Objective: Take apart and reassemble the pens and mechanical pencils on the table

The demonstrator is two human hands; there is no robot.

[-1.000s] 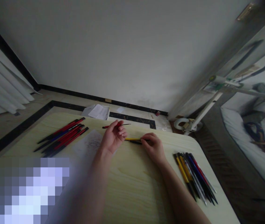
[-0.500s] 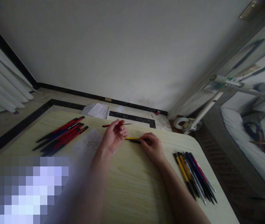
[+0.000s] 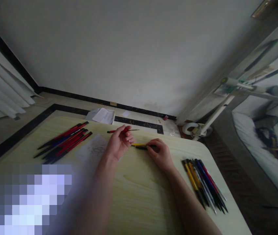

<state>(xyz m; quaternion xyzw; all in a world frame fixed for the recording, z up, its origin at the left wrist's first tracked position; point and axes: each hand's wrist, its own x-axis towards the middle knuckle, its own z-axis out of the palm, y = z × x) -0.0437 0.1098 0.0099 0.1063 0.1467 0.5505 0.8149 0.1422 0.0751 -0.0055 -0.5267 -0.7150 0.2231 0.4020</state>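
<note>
My left hand (image 3: 118, 143) is raised over the middle of the pale wooden table (image 3: 139, 192), its fingertips pinched on a red pencil (image 3: 122, 131) held level. My right hand (image 3: 160, 154) rests on the table just to the right, fingers curled over a yellow pencil (image 3: 139, 145) and a dark pencil (image 3: 141, 148) lying side by side. Under my left wrist lies a sheet of paper with a faint sketch (image 3: 95, 149).
A bundle of red and blue pencils (image 3: 64, 141) lies at the table's left. A second bundle of yellow, blue, red and black pencils (image 3: 204, 184) lies at the right edge. White papers (image 3: 102, 116) lie on the floor beyond the table. A bed (image 3: 263, 147) stands to the right.
</note>
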